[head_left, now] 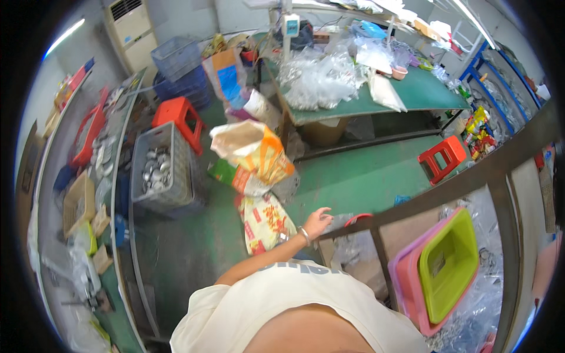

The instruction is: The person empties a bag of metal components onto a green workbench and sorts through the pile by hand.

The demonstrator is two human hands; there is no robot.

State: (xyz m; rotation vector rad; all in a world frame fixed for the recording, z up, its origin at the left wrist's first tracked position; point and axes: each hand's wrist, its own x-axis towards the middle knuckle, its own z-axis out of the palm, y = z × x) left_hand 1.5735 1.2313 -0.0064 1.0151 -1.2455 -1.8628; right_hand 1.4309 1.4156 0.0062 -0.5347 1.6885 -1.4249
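Currently I've got the L hand (317,223) out front, fingers loosely apart, grip half-wide, bracelet (304,236) at the wrist; R hand's off cam, so can't tell its grip. Nearest is clear plastic (341,222) just past the L fingertips, by the corner of a brown frame (412,209); can't tell if they touch. L of the hand, a cream printed bag (266,222) is on the flr (335,182), w/ an orange-and-white sack (259,150) behind it. Further R: lime-green tub (450,265) nested in a pink tub (415,294). Far L: grey crate (159,202) w/ silvery pcs (156,170), next to a red stool (170,112). Green table (426,91) at back, plastic bags (323,79) heaped on top.
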